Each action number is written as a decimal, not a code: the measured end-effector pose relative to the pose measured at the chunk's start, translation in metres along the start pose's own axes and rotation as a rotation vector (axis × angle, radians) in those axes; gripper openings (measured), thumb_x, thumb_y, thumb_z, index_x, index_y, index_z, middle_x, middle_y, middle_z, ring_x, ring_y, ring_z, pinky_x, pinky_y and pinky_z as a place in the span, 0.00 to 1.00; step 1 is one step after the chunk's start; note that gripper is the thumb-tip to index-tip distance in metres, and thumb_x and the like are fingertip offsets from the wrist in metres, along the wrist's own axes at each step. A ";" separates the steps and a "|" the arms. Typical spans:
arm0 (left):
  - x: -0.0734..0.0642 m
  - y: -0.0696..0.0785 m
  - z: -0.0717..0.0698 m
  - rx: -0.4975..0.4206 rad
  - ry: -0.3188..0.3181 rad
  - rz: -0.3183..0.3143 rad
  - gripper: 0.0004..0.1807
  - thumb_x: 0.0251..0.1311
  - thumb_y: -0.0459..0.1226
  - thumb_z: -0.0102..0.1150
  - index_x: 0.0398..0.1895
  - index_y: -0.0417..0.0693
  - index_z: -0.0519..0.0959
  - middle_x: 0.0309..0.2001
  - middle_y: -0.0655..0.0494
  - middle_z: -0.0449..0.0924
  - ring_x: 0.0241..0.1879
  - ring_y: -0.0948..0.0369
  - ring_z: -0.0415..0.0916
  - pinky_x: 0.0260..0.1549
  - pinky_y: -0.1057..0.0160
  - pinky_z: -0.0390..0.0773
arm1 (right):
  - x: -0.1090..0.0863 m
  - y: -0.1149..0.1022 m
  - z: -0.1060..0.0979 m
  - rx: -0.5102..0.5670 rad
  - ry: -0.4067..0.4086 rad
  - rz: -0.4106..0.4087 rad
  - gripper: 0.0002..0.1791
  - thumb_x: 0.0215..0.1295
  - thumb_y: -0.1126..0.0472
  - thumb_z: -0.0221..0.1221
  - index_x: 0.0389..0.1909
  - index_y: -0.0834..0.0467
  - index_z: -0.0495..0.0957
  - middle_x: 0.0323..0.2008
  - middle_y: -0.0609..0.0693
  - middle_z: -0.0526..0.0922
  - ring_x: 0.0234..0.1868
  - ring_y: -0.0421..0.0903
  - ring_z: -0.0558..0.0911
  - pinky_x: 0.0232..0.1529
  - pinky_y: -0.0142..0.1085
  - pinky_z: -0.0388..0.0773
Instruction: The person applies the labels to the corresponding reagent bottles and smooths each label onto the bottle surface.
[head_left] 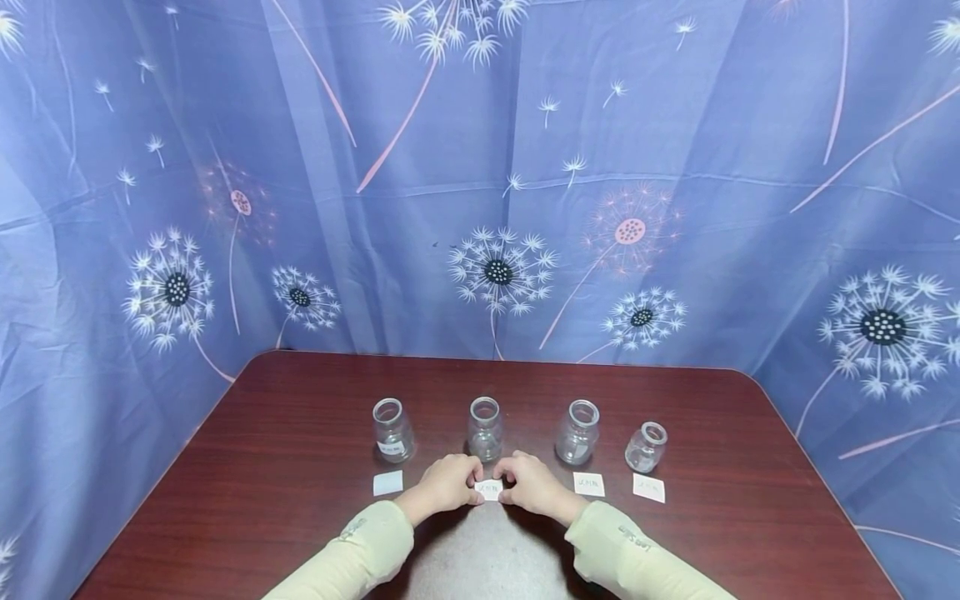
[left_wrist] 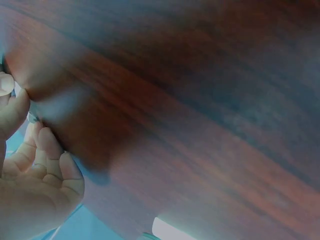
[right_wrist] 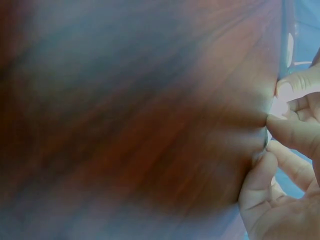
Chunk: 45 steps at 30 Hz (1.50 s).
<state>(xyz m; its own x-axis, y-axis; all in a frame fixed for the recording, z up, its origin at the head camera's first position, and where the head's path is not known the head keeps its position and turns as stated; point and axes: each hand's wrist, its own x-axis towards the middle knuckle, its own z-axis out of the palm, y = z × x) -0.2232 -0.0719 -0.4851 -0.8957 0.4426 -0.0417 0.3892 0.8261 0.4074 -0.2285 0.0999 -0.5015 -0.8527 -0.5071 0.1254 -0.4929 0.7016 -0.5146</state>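
A small white paper label with handwriting lies between my two hands, in front of the second glass jar from the left. My left hand pinches the label's left edge with thumb and fingers. On the other side, the right hand pinches its right edge in the same way. Both wrist views show the fingertips low at the table, with most of the label hidden behind them. That jar stands upright and uncapped, just beyond the fingers.
At the left, another open jar bears a written label; a pale blank-looking slip lies before it. To the right stand a third jar and a smaller jar, with written labels in front. A dandelion-print curtain borders the table.
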 end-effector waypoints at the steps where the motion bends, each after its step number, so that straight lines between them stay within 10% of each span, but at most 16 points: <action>1: 0.000 0.000 0.000 0.000 0.000 -0.002 0.14 0.37 0.41 0.68 0.23 0.52 0.71 0.22 0.63 0.71 0.22 0.67 0.66 0.20 0.68 0.63 | 0.000 0.000 0.000 -0.003 0.003 -0.003 0.13 0.35 0.65 0.66 0.26 0.57 0.76 0.22 0.48 0.70 0.23 0.38 0.67 0.24 0.29 0.62; 45: -0.005 0.006 0.013 0.003 0.098 -0.057 0.14 0.40 0.40 0.66 0.25 0.56 0.69 0.16 0.67 0.64 0.17 0.68 0.62 0.16 0.68 0.60 | -0.003 -0.004 -0.002 0.033 -0.017 0.031 0.13 0.36 0.66 0.65 0.24 0.53 0.71 0.21 0.47 0.71 0.23 0.38 0.67 0.23 0.29 0.62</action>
<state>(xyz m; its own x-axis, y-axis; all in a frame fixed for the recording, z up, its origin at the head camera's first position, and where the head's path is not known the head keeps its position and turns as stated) -0.2139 -0.0647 -0.4942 -0.9332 0.3585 0.0249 0.3374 0.8502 0.4041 -0.2243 0.0989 -0.4981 -0.8643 -0.4941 0.0945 -0.4600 0.7002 -0.5459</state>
